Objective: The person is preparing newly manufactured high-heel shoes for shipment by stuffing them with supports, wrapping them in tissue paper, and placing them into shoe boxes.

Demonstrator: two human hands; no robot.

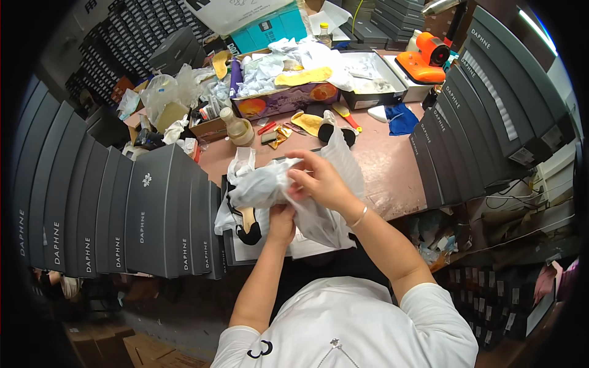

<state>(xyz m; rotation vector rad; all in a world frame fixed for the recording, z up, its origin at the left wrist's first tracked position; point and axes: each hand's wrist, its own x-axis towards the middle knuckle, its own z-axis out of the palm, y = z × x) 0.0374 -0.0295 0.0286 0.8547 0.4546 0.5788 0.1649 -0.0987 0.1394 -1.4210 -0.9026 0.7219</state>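
Note:
Above an open shoe box lined with white paper (pixel 307 246), I hold a bundle in thin white wrapping (pixel 261 187). Something pale grey-blue shows through the wrapping; its kind is hidden. My left hand (pixel 283 226) is closed around the bundle's lower side, its fingers partly hidden. My right hand (pixel 325 184) pinches the wrapping at its upper right, fingers bent. A black strappy shoe (pixel 250 233) with a tan insole lies in the box's left part, beside my left hand. More white sheet (pixel 343 162) spreads to the right, under my right hand.
Grey shoe boxes stand in rows at left (pixel 162 208) and right (pixel 485 98). Behind the work spot are a glass bottle (pixel 238 130), dark shoes (pixel 337 134), a brush (pixel 346 116), a blue cloth (pixel 402 119), a purple carton of crumpled paper (pixel 288 104) and an orange device (pixel 423 64).

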